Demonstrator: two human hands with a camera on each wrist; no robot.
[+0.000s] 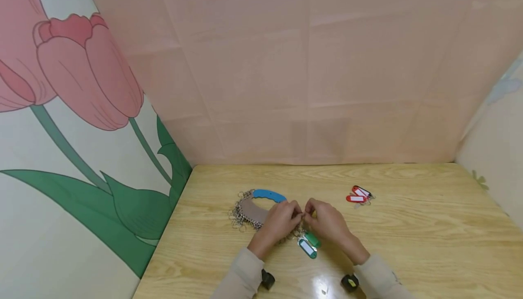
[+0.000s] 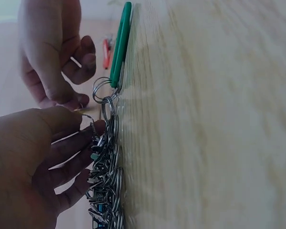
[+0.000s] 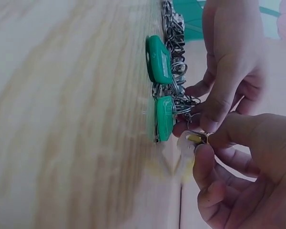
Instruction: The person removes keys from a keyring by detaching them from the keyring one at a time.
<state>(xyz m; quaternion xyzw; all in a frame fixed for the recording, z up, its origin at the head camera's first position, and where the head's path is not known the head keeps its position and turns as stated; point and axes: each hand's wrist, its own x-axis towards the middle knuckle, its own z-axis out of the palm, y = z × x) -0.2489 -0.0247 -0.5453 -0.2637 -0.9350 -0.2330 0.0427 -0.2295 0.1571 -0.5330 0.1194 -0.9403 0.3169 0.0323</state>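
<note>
Together, hands (image 1: pixel 281 219) (image 1: pixel 328 219) (yellow piece (image 3: pixel 196 138) between)

From here, the ring rack (image 1: pixel 251 209) lies on the table (image 1: pixel 441 231), left of centre, with its handle (image 1: pixel 265 194) along the far side and part of it hidden behind the left hand (image 1: pixel 279 219). The right hand (image 1: pixel 328 219) is just beyond the rack's right end, and two paired tags (image 1: pixel 307 248) lie before both hands. Well to the right, farther back, lies the tag pile (image 1: pixel 356 198), with the backdrop (image 1: pixel 310 72) behind the table.
</note>
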